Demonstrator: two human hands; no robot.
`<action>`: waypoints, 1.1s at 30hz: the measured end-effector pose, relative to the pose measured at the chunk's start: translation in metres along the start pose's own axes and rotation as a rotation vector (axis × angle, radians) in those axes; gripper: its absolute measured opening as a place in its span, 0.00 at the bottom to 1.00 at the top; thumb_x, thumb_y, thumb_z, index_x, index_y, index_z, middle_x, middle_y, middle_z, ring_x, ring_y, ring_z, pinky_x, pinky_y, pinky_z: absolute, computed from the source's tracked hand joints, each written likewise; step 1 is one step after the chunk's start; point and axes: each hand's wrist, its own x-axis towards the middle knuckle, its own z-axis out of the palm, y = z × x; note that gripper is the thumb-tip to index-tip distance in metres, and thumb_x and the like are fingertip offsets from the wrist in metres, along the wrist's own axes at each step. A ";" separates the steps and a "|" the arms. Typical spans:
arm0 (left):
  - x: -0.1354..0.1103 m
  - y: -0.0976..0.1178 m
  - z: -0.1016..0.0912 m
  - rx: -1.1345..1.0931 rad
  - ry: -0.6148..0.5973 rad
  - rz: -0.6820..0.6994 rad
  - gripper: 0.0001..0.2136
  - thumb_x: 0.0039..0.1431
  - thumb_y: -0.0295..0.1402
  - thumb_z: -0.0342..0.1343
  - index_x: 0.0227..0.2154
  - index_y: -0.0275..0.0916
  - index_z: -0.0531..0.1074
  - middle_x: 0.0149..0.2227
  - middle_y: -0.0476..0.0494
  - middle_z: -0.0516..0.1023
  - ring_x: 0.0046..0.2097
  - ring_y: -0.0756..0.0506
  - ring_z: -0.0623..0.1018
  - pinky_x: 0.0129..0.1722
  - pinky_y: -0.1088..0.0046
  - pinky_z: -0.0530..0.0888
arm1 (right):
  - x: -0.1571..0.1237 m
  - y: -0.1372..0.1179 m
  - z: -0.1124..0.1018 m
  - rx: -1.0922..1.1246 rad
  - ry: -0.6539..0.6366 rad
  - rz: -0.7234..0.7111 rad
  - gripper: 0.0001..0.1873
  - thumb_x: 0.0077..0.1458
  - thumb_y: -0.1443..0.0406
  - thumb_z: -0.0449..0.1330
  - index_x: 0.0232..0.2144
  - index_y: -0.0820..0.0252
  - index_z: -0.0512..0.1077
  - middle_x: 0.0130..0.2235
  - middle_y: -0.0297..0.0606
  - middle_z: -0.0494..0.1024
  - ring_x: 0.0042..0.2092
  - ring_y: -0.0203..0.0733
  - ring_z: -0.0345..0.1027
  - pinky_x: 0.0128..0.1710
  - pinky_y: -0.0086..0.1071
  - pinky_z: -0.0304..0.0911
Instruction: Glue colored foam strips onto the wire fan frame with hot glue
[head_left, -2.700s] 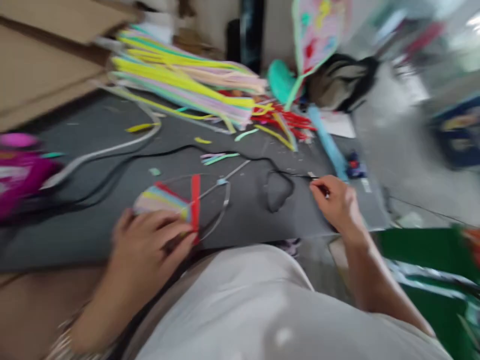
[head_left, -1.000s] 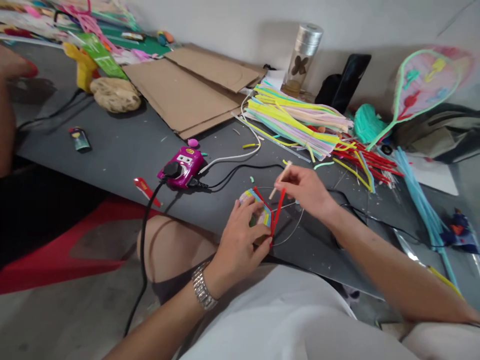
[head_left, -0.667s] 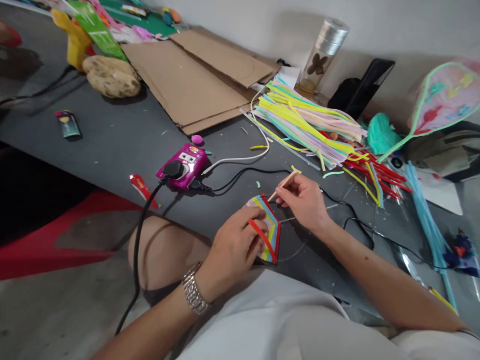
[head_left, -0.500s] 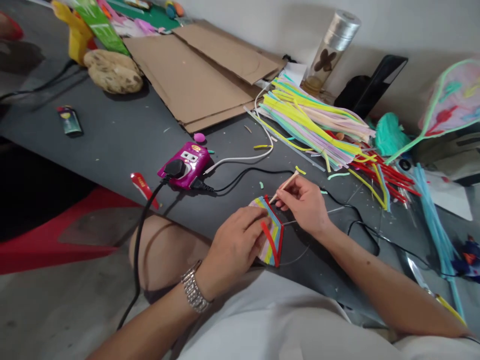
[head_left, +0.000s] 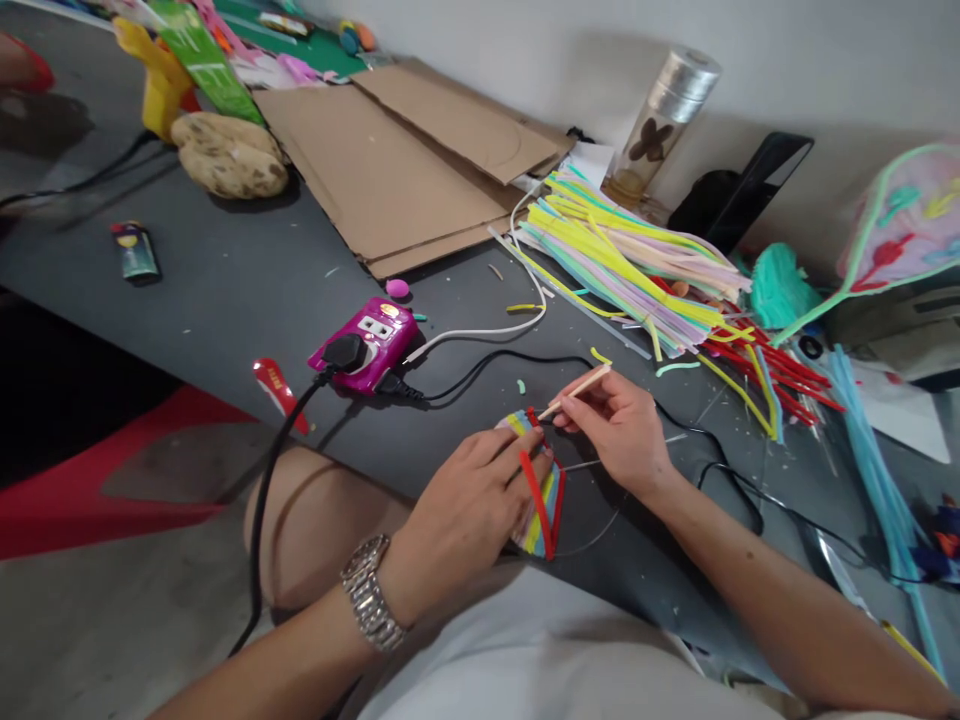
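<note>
My left hand (head_left: 472, 495), with a metal watch on its wrist, lies over a striped panel (head_left: 533, 540) of pastel fuzzy strips edged in red. The fingers hold the panel at the table edge, and the thumb is hidden. A loose red strip (head_left: 535, 482) slants up past the fingers. Between the thumb and fingers of my right hand (head_left: 619, 425) is a thin pale wooden stick (head_left: 589, 386). The stick's lower tip points at the top end of the red edging; whether it touches cannot be made out.
A purple power adapter (head_left: 379, 345) with black cords stands left of the hands. Bundled pipe cleaners (head_left: 622, 255), cardboard (head_left: 420, 170) and a bottle (head_left: 660, 130) lie or stand behind. Scissors (head_left: 844, 575) are at right; a red-handled tool (head_left: 277, 390) lies at the table's front edge.
My left fingers have slid up across the panel's red edge. The stick has tilted flatter, its tip now at the edging's top end. The view has shifted slightly.
</note>
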 end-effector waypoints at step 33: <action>0.000 -0.002 -0.001 0.122 -0.022 0.050 0.22 0.70 0.32 0.51 0.65 0.36 0.65 0.68 0.38 0.67 0.64 0.40 0.66 0.61 0.59 0.65 | 0.012 0.001 0.013 0.008 0.047 -0.019 0.11 0.53 0.58 0.67 0.28 0.58 0.72 0.29 0.34 0.78 0.28 0.35 0.71 0.30 0.30 0.69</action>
